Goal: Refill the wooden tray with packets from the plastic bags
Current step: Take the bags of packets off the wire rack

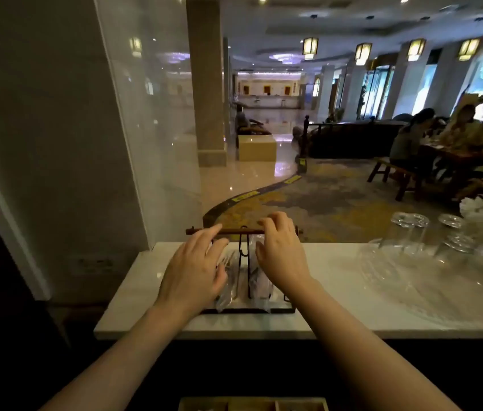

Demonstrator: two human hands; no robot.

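Nearest the camera, at the bottom edge of the frame, the wooden tray (252,404) shows only its top rim and dividers, well below both hands and apart from them; what lies in its compartments is too cut off to tell.

Left of centre, the left hand (194,269) reaches over the pale counter (338,310) with fingers spread, palm down, resting on clear plastic bags (228,280) that stand in a black wire rack (249,304). Whether it grips the plastic or only presses on it cannot be told. Its fingertips lie just under the rack's wooden handle bar (243,231).

At the middle, a wire hook hangs down from the bar between the two hands, and crumpled clear plastic with dim contents fills the rack on both sides of it.

Right of centre, the right hand (281,253) arches over the rack, fingers curled loosely with the tips over the bar, thumb toward the plastic below; a firm hold is not visible.

Further right on the counter stand upturned clear glasses (409,232) beside a clear glass plate (382,271), well apart from the hands. People sit at a table in the right background.
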